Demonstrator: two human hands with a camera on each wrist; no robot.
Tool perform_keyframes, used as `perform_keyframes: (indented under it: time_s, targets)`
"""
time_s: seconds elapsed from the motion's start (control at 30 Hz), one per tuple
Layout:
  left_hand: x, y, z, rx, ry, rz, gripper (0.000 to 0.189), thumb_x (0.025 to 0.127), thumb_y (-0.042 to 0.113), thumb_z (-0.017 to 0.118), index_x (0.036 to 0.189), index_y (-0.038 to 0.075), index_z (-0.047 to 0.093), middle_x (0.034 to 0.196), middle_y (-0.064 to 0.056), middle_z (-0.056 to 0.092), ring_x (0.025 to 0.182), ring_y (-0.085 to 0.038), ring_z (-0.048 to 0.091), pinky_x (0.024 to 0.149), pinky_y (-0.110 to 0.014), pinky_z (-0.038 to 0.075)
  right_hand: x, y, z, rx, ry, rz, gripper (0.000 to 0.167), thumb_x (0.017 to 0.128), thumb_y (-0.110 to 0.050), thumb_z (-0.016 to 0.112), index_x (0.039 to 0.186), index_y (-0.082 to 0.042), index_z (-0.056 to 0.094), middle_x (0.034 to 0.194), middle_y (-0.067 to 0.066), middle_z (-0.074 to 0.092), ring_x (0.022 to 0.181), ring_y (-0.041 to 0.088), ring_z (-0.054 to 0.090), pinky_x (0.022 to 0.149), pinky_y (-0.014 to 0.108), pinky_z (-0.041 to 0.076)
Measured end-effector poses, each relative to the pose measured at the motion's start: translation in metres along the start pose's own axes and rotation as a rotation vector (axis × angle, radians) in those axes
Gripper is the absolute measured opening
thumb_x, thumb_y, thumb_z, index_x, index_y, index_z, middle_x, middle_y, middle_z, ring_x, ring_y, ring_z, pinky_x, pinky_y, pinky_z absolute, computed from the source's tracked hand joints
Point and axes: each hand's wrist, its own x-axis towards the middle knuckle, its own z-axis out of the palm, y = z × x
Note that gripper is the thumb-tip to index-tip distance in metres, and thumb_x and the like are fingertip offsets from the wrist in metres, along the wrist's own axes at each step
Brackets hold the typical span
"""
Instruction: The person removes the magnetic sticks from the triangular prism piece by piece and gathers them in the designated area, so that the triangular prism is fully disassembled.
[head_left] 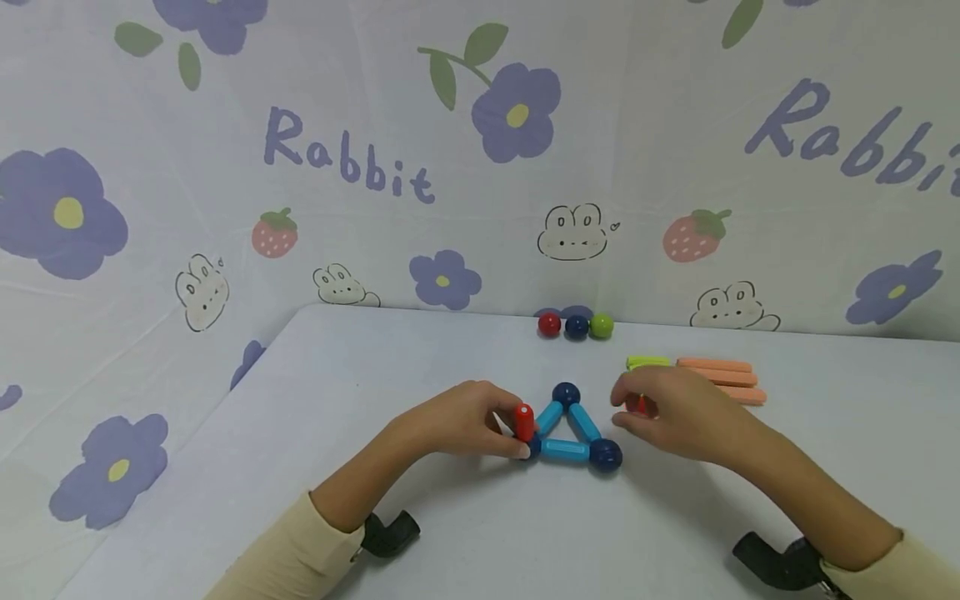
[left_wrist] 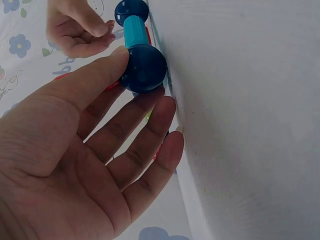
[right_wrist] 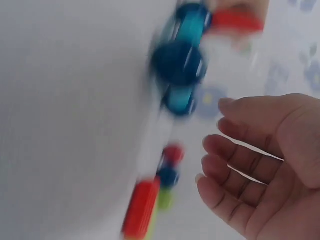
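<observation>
Three dark blue balls and three light blue rods (head_left: 566, 451) form a triangle on the table. My left hand (head_left: 468, 421) pinches the left corner ball (left_wrist: 145, 69) between thumb and fingers. On that ball a red rod (head_left: 524, 423) stands upright. The near right corner ball (head_left: 605, 456) and the far ball (head_left: 566, 395) are untouched. My right hand (head_left: 675, 412) hovers to the right of the triangle, fingers loosely bent, holding nothing. Beyond its fingers lies another red rod (right_wrist: 141, 208), mostly hidden in the head view and blurred in the right wrist view.
A red ball (head_left: 549, 324), a dark blue ball (head_left: 577, 327) and a green ball (head_left: 602, 325) sit in a row at the table's back edge. Green rods (head_left: 647, 362) and orange rods (head_left: 716, 366) lie behind my right hand. A printed cloth (head_left: 360, 233) hangs behind.
</observation>
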Motion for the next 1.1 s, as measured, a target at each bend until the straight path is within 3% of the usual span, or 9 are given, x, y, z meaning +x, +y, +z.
perform_keyframes:
  time_s: [0.27, 0.43, 0.83, 1.1]
  targets:
    - [0.000, -0.002, 0.000, -0.014, -0.004, 0.047, 0.022, 0.087, 0.022, 0.081, 0.108, 0.019, 0.074, 0.093, 0.014, 0.070, 0.085, -0.008, 0.068, 0.078, -0.024, 0.054, 0.014, -0.040, 0.019, 0.188, -0.043, -0.161, 0.027, 0.091, -0.018, 0.076, 0.115, -0.009, 0.070, 0.088, -0.012, 0.062, 0.076, 0.007, 0.056, 0.065, 0.024, 0.052]
    - [0.000, -0.005, -0.001, -0.032, -0.006, 0.087, 0.022, 0.087, 0.018, 0.080, 0.109, 0.017, 0.075, 0.094, 0.014, 0.070, 0.086, -0.008, 0.068, 0.079, -0.024, 0.055, 0.025, -0.051, 0.033, 0.264, -0.044, -0.187, 0.030, 0.090, -0.019, 0.077, 0.118, -0.012, 0.068, 0.089, -0.012, 0.063, 0.076, 0.006, 0.057, 0.067, 0.025, 0.053]
    - [-0.001, -0.003, -0.002, -0.042, -0.009, 0.085, 0.020, 0.088, 0.016, 0.079, 0.107, 0.019, 0.075, 0.093, 0.015, 0.070, 0.087, -0.008, 0.068, 0.078, -0.025, 0.055, 0.032, -0.064, 0.052, 0.259, 0.170, -0.168, 0.011, 0.089, -0.024, 0.079, 0.095, -0.017, 0.073, 0.083, -0.013, 0.063, 0.071, 0.014, 0.057, 0.061, 0.023, 0.050]
    - [0.000, -0.004, -0.002, -0.041, -0.010, 0.100, 0.022, 0.087, 0.018, 0.080, 0.107, 0.021, 0.075, 0.094, 0.015, 0.070, 0.085, -0.008, 0.068, 0.078, -0.025, 0.055, 0.027, -0.068, 0.053, 0.142, 0.259, -0.248, 0.017, 0.087, -0.019, 0.080, 0.100, -0.009, 0.077, 0.082, -0.010, 0.065, 0.070, 0.012, 0.058, 0.061, 0.020, 0.050]
